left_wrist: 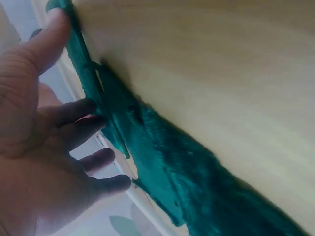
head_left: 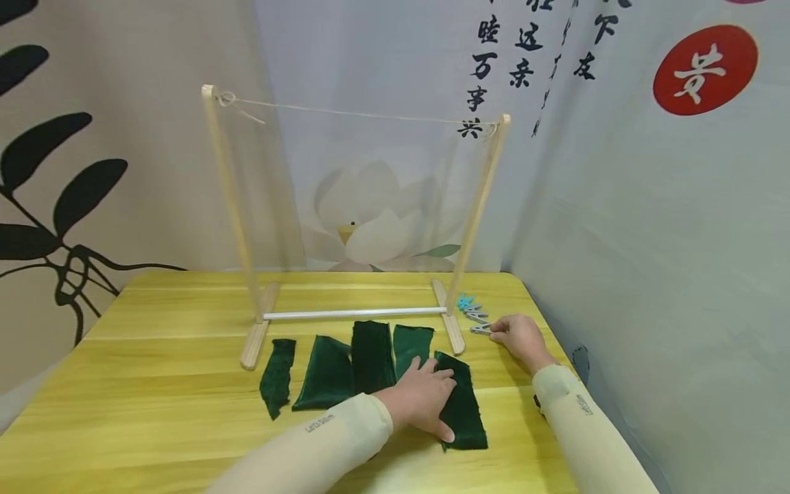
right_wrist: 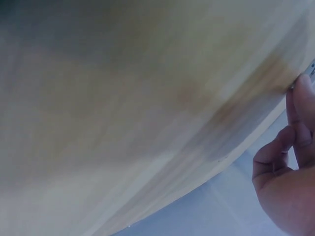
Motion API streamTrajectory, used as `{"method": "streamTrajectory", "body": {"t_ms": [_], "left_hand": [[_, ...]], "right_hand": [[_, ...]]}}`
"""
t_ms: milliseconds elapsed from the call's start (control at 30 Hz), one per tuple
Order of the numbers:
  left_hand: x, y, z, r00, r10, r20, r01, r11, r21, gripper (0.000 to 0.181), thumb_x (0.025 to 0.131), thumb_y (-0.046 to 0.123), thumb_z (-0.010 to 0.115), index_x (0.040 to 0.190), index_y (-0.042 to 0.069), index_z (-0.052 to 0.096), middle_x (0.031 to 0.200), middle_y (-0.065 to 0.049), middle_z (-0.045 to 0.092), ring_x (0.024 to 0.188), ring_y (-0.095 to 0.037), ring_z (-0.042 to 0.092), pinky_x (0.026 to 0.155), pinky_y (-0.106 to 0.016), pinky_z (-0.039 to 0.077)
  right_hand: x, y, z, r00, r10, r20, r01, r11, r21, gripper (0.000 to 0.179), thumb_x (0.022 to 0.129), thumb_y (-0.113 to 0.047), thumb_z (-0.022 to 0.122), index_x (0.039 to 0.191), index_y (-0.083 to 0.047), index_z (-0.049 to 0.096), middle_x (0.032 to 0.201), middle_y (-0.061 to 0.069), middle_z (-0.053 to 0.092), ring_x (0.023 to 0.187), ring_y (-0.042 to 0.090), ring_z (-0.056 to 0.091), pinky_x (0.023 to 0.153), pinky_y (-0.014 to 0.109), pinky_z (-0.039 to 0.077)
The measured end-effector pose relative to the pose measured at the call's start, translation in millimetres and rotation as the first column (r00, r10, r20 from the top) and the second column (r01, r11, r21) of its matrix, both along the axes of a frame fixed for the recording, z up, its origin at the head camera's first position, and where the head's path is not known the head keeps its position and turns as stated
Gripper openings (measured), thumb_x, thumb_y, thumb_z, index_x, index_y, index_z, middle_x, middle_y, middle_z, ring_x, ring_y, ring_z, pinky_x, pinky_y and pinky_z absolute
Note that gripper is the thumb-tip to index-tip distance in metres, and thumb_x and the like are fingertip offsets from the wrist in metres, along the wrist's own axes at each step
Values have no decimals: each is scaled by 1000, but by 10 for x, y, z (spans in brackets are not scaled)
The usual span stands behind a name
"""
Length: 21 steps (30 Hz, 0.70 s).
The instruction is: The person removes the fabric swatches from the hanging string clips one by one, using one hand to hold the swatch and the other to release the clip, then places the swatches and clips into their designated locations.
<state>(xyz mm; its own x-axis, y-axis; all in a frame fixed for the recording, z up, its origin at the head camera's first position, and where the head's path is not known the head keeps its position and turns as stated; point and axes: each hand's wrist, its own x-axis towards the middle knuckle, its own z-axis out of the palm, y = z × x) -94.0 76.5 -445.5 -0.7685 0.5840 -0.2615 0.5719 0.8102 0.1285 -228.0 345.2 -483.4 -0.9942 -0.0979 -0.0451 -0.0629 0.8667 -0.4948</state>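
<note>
Several dark green velvety cloth pieces (head_left: 322, 374) lie side by side on the table. My left hand (head_left: 422, 394) rests with fingers spread on the rightmost cloth piece (head_left: 468, 415); in the left wrist view its thumb and fingertips touch the green cloth (left_wrist: 162, 147). At the right, my right hand (head_left: 521, 337) pinches the end of a grey clothespin (head_left: 479, 329) between thumb and finger. Beside it lie other small clothespins, grey ones (head_left: 476, 315) and a blue one (head_left: 465, 302). In the right wrist view only a sliver of the clothespin shows at the fingertips.
A wooden frame (head_left: 473, 226) stands behind the cloths, with a string (head_left: 358, 112) tied between its post tops and a white bar (head_left: 354, 313) low between its feet. The yellow wood-grain table (head_left: 154, 384) ends at the right near a printed curtain (head_left: 648, 261).
</note>
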Motion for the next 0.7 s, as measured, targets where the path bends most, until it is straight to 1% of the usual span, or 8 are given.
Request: {"method": "streamTrajectory", "body": {"t_ms": [100, 167, 233, 333, 400, 500, 633, 700], "left_hand": [[37, -36, -6, 1000, 15, 21, -17, 994, 104, 90, 85, 72, 78, 158, 25, 53, 171, 8, 43, 162, -31, 34, 132, -58, 28], [49, -99, 1, 1000, 22, 4, -22, 988, 151, 86, 87, 71, 76, 157, 26, 55, 170, 8, 44, 161, -30, 35, 131, -58, 30], [40, -198, 12, 999, 41, -28, -36, 984, 176, 81, 89, 70, 75, 155, 26, 57, 169, 9, 45, 160, -29, 36, 130, -57, 31], [0, -387, 41, 994, 93, -64, -77, 974, 212, 75, 93, 66, 73, 153, 24, 60, 168, 7, 47, 159, -29, 37, 130, -55, 32], [-29, -508, 67, 988, 139, -67, -118, 962, 247, 70, 95, 63, 74, 151, 22, 62, 168, 5, 48, 159, -31, 37, 131, -55, 31], [-71, -688, 115, 978, 204, -35, -184, 934, 306, 65, 97, 56, 74, 150, 20, 63, 168, 2, 49, 160, -34, 36, 131, -57, 30], [-132, -953, 161, 961, 275, 2, -257, 893, 371, 64, 97, 50, 77, 150, 18, 63, 167, -1, 50, 161, -37, 34, 131, -61, 28], [-159, -1124, 179, 951, 310, -3, -285, 877, 386, 64, 97, 50, 77, 150, 17, 63, 166, -4, 51, 160, -38, 34, 130, -63, 28]], "right_hand": [[56, 140, -20, 1000, -2, 10, 2, 1000, 1, 16, 99, -15, 78, 112, -7, 83, 116, 14, 80, 112, 36, 72, 99, 55, 58], [100, 252, -24, 1000, -1, 17, 1, 1000, -2, 16, 99, -15, 78, 112, -6, 83, 114, 14, 80, 107, 33, 73, 95, 54, 60], [136, 358, -37, 1000, -3, 17, 3, 1000, 0, 16, 99, -15, 78, 111, -6, 82, 112, 14, 80, 103, 31, 73, 92, 53, 60], [186, 509, -39, 1000, -13, 18, 14, 1000, -15, 16, 98, -15, 79, 111, -5, 82, 110, 14, 80, 100, 29, 72, 91, 52, 60], [209, 610, -28, 1000, -21, 22, 21, 1000, -12, 17, 98, -15, 79, 111, -4, 82, 110, 15, 80, 101, 30, 71, 92, 53, 59], [263, 752, -27, 999, -27, 34, 28, 1000, -4, 18, 98, -14, 79, 112, -3, 81, 110, 15, 80, 100, 30, 70, 93, 54, 58], [326, 893, -50, 1000, -11, 16, 11, 999, 35, 18, 98, -12, 78, 112, -2, 81, 108, 15, 80, 99, 30, 72, 93, 55, 59], [337, 927, -61, 1000, 8, 1, -8, 999, 45, 18, 98, -11, 78, 112, 0, 80, 108, 17, 80, 99, 33, 73, 92, 56, 60]]}}
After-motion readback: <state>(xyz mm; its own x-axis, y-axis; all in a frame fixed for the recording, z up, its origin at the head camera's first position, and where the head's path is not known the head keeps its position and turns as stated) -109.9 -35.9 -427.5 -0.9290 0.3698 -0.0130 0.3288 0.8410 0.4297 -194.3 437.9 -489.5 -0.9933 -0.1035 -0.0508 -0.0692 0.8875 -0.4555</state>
